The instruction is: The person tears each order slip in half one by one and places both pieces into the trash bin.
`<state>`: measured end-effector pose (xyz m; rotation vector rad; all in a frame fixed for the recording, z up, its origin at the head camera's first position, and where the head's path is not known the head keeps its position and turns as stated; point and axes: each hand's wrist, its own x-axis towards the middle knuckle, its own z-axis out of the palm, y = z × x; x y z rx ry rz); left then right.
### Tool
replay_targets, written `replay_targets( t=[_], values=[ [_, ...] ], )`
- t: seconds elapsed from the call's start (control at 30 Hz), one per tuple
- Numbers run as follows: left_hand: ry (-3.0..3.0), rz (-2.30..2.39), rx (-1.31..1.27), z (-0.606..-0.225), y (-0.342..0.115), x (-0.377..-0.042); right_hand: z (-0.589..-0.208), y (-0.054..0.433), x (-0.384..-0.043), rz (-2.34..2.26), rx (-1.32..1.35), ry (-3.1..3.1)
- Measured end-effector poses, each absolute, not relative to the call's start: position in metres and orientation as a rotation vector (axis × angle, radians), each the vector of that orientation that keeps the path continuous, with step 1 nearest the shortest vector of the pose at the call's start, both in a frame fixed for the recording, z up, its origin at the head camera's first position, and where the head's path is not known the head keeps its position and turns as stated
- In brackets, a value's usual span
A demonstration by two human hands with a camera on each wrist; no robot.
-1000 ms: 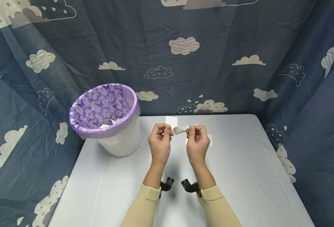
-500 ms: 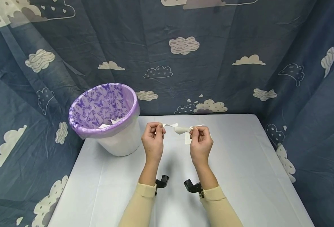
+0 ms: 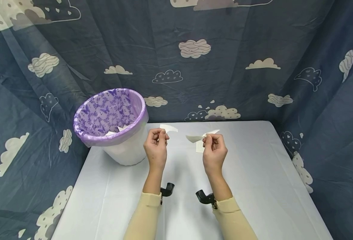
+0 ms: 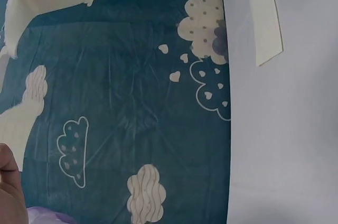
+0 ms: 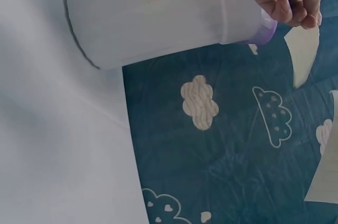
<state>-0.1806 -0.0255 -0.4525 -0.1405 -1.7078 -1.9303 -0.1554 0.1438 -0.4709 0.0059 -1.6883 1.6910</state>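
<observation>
In the head view my left hand (image 3: 156,146) pinches a small piece of white paper (image 3: 168,128) between thumb and fingers. A short gap to the right, my right hand (image 3: 215,151) pinches more paper (image 3: 194,138), bent and creased, with an end sticking out on either side of the fingertips. Both hands are raised over the table. Beneath the right hand's paper lies a flat square of paper (image 3: 199,147), partly covered by that hand; the left wrist view shows this paper square (image 4: 265,20) on the tabletop too.
A white bin (image 3: 131,150) with a purple butterfly-patterned liner (image 3: 144,111) stands at the table's left back. Paper scraps (image 3: 110,133) show inside it. A dark cloud-patterned curtain (image 3: 224,83) surrounds the white table (image 3: 269,183).
My hands have moved apart, the left one further left. The paper that stretched between them has torn into separate parts, one in each hand.
</observation>
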Motion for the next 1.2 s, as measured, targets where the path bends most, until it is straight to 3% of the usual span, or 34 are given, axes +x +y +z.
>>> replay_targets(
  t=[0.57,0.87,1.2],
  values=[
    [-1.673,-1.547,-0.309,-0.406,-0.061,-0.178,-0.429,0.102,-0.189,1.847,0.213,-1.546],
    [-1.681,-1.303,-0.139,-0.383,-0.099,-0.183,-0.402,0.049,-0.221,1.942,0.413,-1.553],
    [-1.761,-1.011,0.022,-0.385,-0.136,-0.191,-0.408,0.002,-0.257,1.760,0.612,-1.870]
  ],
)
